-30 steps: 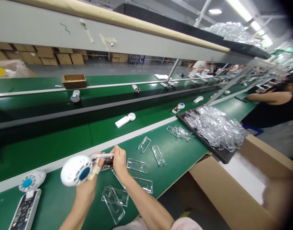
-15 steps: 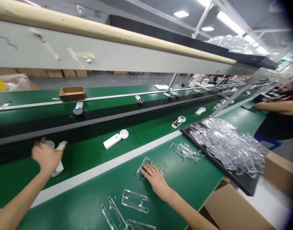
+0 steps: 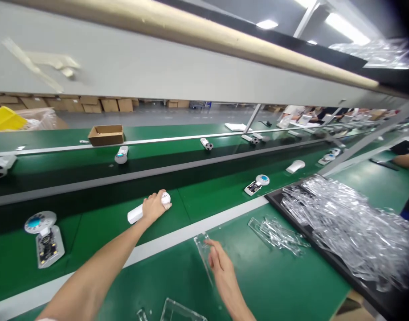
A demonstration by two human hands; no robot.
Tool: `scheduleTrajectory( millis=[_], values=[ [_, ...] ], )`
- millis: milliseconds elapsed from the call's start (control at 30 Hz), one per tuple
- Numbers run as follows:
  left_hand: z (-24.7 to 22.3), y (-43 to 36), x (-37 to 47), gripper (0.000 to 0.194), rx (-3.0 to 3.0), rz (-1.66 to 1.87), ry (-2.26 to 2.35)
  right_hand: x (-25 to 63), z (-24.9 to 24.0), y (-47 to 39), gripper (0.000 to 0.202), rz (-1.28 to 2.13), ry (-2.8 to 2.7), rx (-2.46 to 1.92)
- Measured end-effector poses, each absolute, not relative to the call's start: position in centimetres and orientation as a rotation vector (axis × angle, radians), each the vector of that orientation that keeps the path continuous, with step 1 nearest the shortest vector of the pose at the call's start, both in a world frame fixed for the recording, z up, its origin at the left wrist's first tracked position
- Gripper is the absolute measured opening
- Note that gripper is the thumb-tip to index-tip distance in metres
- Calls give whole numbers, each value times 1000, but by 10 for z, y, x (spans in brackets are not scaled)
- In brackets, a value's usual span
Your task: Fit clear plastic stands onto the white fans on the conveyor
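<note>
On the green belt, my left hand (image 3: 154, 206) is closed around the neck of a white device with a round head (image 3: 135, 214). Its handle sticks out to the left, and part of the head shows past my fingers. My right hand (image 3: 222, 264) has its fingers at the right edge of a clear plastic frame (image 3: 202, 249) on the near table; the fingertips partly hide it. To the left lies another device with an exposed circuit board (image 3: 49, 246) and a blue-centred round head. Another clear frame (image 3: 181, 311) is cut off by the bottom edge.
Loose clear frames (image 3: 276, 234) lie beside a black tray (image 3: 311, 229) heaped with more. Further along the belt are an open device (image 3: 254, 186) and a white one (image 3: 295, 166). A small cardboard box (image 3: 106, 135) stands behind. A shelf beam (image 3: 177, 67) crosses overhead.
My left hand has left the device at far left and moved right onto the white device. My right hand has turned from lying flat to gripping the frame's edge. The view has shifted.
</note>
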State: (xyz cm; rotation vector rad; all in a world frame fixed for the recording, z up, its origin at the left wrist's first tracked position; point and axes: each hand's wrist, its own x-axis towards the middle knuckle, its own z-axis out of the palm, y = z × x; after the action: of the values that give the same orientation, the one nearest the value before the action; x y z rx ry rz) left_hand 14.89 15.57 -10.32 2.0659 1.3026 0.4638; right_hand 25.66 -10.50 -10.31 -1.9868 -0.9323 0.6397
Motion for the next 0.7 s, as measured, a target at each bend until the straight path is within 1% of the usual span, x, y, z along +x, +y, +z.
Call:
scheduleTrajectory(
  millis=[67, 167, 233, 300, 367, 533, 600, 700],
  values=[
    [-83, 153, 126, 53, 1940, 541, 1217, 237, -88, -95, 44, 745, -892, -1951],
    [-49, 130, 90, 50, 1681, 684, 1087, 199, -61, -74, 49, 781, -1001, -1907],
    [-31, 105, 70, 47, 1283, 805, 950, 171, -44, -60, 51, 721, -1104, -1880],
    [-17, 79, 53, 41, 831, 911, 787, 145, -30, -49, 48, 618, -1189, -1849],
    [-6, 56, 39, 39, 588, 973, 691, 122, -22, -44, 46, 488, -1247, -1839],
    [18, 29, 9, 40, 540, 1035, 659, 78, -27, -54, 51, 170, -1364, -1870],
    [26, 26, -1, 40, 559, 1066, 662, 68, -31, -62, 56, 172, -1418, -1832],
    [31, 21, -14, 44, 628, 1088, 669, 63, -30, -73, 62, 333, -1455, -1754]
  ],
)
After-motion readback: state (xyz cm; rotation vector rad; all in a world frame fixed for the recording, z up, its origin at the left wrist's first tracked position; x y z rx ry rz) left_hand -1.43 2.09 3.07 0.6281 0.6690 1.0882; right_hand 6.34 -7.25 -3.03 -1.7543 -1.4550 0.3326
